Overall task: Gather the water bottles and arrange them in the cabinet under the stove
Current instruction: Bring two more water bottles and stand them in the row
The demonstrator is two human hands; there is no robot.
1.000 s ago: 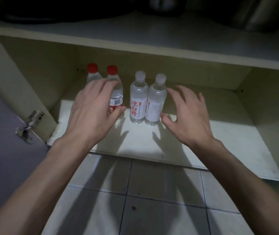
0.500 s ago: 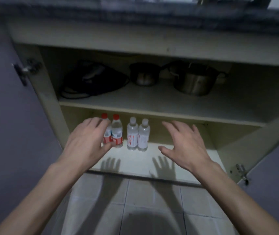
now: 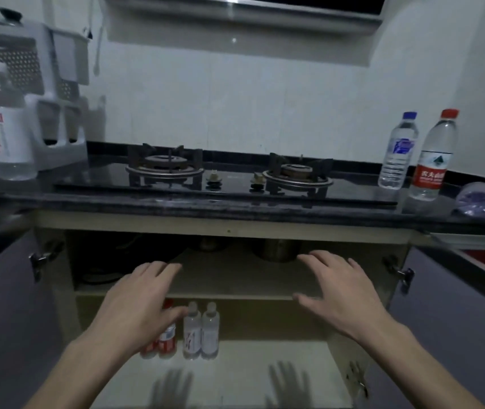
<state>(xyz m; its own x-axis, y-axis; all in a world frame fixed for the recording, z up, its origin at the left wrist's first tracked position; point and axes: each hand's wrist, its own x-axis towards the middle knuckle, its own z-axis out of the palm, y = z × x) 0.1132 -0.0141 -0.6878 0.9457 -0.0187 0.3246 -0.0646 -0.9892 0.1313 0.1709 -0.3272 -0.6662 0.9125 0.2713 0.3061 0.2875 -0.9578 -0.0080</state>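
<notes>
Both hands hang in the air in front of the open cabinet [image 3: 237,225] under the stove [image 3: 226,175], palms down, fingers spread and holding nothing: the left hand [image 3: 135,308] partly covers the bottles on the cabinet's bottom shelf, the right hand [image 3: 338,293] floats at the height of the middle shelf. On that bottom shelf four bottles stand upright in a close row: two red-labelled bottles [image 3: 167,342] and, just to their right, two white-capped bottles [image 3: 201,332]. On the counter right of the stove stand a blue-capped bottle [image 3: 397,150] and a red-capped bottle [image 3: 433,156], close together, with a bottle lying on its side [image 3: 477,199] beside them. Left of the stove a large white-labelled bottle [image 3: 1,125] stands by a white rack [image 3: 61,84].
</notes>
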